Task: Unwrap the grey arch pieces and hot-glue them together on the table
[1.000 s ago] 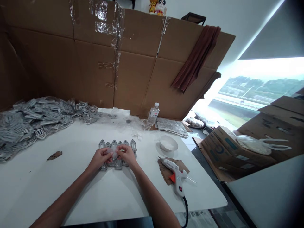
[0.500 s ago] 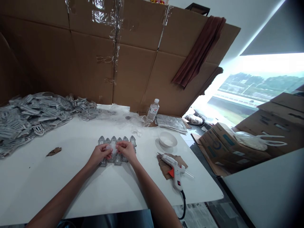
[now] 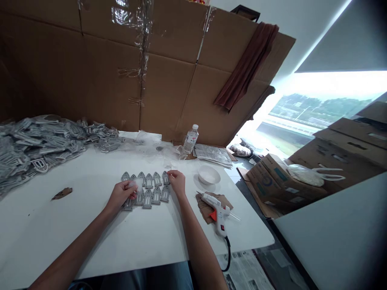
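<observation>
Head view: left hand (image 3: pixel 121 194) in narrow grip holds white fluffy wad (image 3: pixel 136 184); right hand (image 3: pixel 177 182) touches grey metal arch piece (image 3: pixel 165 177), its grip unclear; bumping could shift the rows.

Bright window (image 3: pixel 320 106) glare at right, soft shadows, warped wide-angle edges

Dull grey metal is being shown by the arched pieces (image 3: pixel 148 192), glossy white plastic by the glue gun (image 3: pixel 216 210), clear plastic by the bottle (image 3: pixel 190 139), smooth white by the surface (image 3: pixel 75 229), rough matt brown by the cardboard (image 3: pixel 169 92), and soft fabric by the cloth (image 3: pixel 246 66).
</observation>
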`<action>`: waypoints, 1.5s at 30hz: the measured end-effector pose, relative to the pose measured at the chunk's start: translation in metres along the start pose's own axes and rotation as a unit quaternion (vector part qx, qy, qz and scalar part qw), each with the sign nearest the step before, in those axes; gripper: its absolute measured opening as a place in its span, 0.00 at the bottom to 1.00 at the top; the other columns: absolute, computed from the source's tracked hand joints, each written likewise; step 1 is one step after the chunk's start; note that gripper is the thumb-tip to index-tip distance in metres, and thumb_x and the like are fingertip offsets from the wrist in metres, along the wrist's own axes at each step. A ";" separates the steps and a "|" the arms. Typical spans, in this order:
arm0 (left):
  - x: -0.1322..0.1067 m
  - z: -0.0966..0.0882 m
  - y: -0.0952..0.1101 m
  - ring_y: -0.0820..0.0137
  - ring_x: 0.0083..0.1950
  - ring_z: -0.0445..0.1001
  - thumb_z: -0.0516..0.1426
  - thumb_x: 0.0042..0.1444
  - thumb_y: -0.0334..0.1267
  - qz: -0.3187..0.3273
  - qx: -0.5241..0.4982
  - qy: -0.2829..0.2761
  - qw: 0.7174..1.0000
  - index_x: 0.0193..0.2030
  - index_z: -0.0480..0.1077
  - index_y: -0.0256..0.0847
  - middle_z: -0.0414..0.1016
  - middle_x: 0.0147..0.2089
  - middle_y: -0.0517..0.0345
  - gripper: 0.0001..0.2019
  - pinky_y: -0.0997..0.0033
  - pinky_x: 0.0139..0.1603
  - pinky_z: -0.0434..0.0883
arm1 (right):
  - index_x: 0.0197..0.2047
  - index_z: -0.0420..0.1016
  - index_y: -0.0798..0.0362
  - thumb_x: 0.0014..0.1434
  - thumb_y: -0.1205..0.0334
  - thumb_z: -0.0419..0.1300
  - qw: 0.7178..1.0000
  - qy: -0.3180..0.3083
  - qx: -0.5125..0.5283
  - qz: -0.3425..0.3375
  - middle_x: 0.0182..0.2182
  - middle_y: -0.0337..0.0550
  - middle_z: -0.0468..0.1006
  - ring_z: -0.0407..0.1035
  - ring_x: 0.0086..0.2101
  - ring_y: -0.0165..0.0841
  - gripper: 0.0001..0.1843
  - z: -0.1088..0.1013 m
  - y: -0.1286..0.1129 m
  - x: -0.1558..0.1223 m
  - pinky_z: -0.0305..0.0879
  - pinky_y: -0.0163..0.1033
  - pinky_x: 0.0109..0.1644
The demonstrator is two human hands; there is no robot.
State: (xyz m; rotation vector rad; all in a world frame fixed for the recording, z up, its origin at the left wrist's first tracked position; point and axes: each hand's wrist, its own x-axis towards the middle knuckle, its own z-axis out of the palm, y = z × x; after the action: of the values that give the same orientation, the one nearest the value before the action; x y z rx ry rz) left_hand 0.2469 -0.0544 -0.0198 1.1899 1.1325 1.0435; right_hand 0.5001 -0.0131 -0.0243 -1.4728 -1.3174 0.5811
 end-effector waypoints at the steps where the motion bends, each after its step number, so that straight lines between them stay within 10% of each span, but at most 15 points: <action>1: 0.000 0.000 0.000 0.74 0.25 0.71 0.64 0.46 0.50 0.000 0.000 0.000 1.000 0.34 0.71 0.34 0.74 0.28 0.58 0.19 0.76 0.26 0.69 | 0.28 0.79 0.52 0.45 0.68 0.54 1.000 -0.005 -0.009 -0.005 0.35 0.44 0.80 0.72 0.40 0.34 0.11 0.001 0.002 0.000 0.66 0.41 0.51; 15: -0.002 0.000 0.005 0.73 0.25 0.71 0.64 0.45 0.52 0.001 0.004 -0.004 1.000 0.33 0.72 0.34 0.74 0.30 0.56 0.20 0.75 0.26 0.69 | 0.24 0.78 0.52 0.45 0.73 0.54 0.997 -0.036 -0.059 -0.035 0.38 0.46 0.79 0.72 0.40 0.36 0.12 0.008 -0.006 -0.007 0.64 0.43 0.52; 21: -0.005 0.004 0.013 0.72 0.23 0.70 0.65 0.43 0.53 0.004 0.002 -0.037 0.999 0.29 0.71 0.35 0.72 0.25 0.58 0.20 0.74 0.24 0.68 | 0.35 0.78 0.50 0.50 0.59 0.64 0.974 -0.188 0.020 -0.125 0.41 0.42 0.77 0.70 0.44 0.33 0.08 0.033 -0.045 -0.036 0.66 0.37 0.48; 27: -0.003 0.005 0.008 0.72 0.22 0.69 0.65 0.43 0.52 0.007 0.010 -0.066 0.998 0.30 0.71 0.35 0.71 0.23 0.59 0.20 0.74 0.24 0.68 | 0.29 0.75 0.52 0.51 0.56 0.64 0.957 -0.268 0.084 -0.073 0.39 0.43 0.76 0.70 0.40 0.32 0.09 0.044 -0.046 -0.045 0.66 0.34 0.38; 37: -0.004 0.006 0.010 0.73 0.22 0.69 0.64 0.44 0.51 -0.004 0.016 -0.056 0.998 0.26 0.70 0.36 0.71 0.22 0.59 0.18 0.75 0.24 0.67 | 0.37 0.81 0.52 0.58 0.54 0.57 0.985 -0.155 0.032 -0.066 0.31 0.42 0.79 0.71 0.31 0.33 0.14 0.034 -0.032 -0.028 0.67 0.37 0.37; 45: -0.002 0.002 0.006 0.73 0.22 0.69 0.64 0.45 0.51 -0.003 0.019 -0.049 0.999 0.28 0.70 0.35 0.71 0.23 0.59 0.18 0.75 0.24 0.67 | 0.34 0.83 0.48 0.48 0.76 0.53 0.983 -0.116 -0.080 -0.114 0.43 0.43 0.79 0.70 0.45 0.36 0.20 0.022 -0.009 -0.012 0.63 0.43 0.55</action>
State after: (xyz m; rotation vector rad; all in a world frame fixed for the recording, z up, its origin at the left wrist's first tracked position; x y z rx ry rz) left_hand 0.2486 -0.0562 -0.0134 1.2536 1.0830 0.9528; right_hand 0.4738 -0.0167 -0.0270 -1.3865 -1.7235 0.5186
